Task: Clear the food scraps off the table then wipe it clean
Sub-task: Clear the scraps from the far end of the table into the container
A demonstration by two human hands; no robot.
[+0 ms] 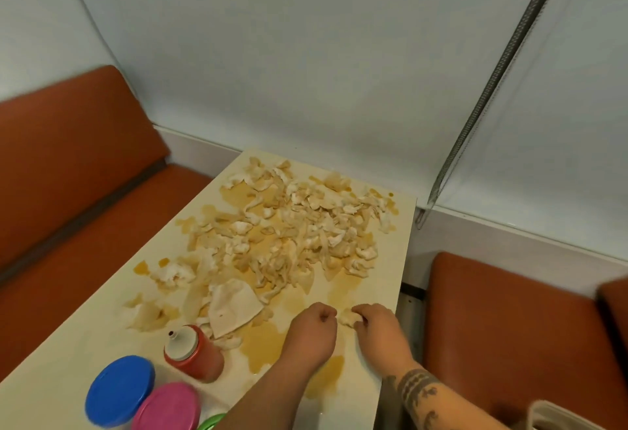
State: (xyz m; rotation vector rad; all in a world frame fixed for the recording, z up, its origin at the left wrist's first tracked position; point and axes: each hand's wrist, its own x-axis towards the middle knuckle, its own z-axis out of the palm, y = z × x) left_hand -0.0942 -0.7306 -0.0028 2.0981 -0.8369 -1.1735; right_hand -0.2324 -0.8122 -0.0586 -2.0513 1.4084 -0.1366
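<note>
Head camera looks down on both hands at the near right part of the surface [390, 259]. The right hand [375, 324] has its grip closed on one small scrap [348, 317]: the fingertips are curled and pinch this pale piece, which lies on the surface just in front of the knuckles. The left hand [314, 322] is just beside it, on the other side of the same piece. Its grip is also closed, the fingers curled into a loose fist, and I see no scrap inside it. Both hands are low over a yellow-brown wet stain [261, 344].

Farther out, the main heap of food scraps [289, 232] covers the middle and far part of the surface, in torn pale and beige pieces with more stains around. One larger flat piece [234, 307] lies to the left of the left hand. Near it a red squeeze bottle [193, 351] with a white cap stands tilted. At the near left corner I see a blue lid [119, 390], a pink lid [166, 407] and the edge of a green lid [212, 421], close together. Orange-brown benches [68, 191] stand on both sides.
</note>
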